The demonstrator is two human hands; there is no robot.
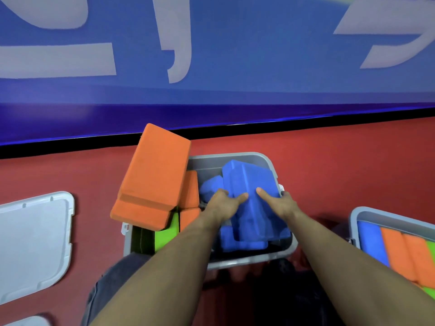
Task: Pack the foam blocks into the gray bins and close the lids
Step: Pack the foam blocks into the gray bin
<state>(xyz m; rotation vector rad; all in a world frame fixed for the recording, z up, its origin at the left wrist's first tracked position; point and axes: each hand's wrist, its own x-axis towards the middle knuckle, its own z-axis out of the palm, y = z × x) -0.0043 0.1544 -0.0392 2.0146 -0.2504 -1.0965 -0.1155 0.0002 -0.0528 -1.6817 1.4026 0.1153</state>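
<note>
- Both forearms are reaching forward from the bottom of the view, and under the left one a dark trouser knee (117,274) is showing.
- Left hand (223,203) is gripping the near-left side of a large blue foam block (251,196), thumb lying across its top and fingers wrapping down over its left edge.
- Right hand (280,203) is gripping the same block on its right side, thumb on the top face and fingers curling over the right edge, next to the bin's rim.
- Held between the two hands, the blue block is sitting tilted and rising above the rim of the open gray bin (237,157), on top of other blue foam pieces (210,184) lying underneath it.
- Left of the grip, orange foam blocks (155,172) are leaning against that bin's left side; the biggest is standing well above the rim.
- Below those orange blocks, left of the left wrist, a green foam block (168,234) is showing inside the bin.
- Far left of the grip, a light gray lid (35,241) is lying flat on the red floor (329,165), well apart from the bin; the corner of a second lid (28,322) is peeking in below it.
- Right of the grip, a second gray bin (357,215) is standing open, holding blue, orange and green blocks side by side.
- Beyond the hands, a blue wall panel (235,55) with pale shapes is rising behind the floor.
</note>
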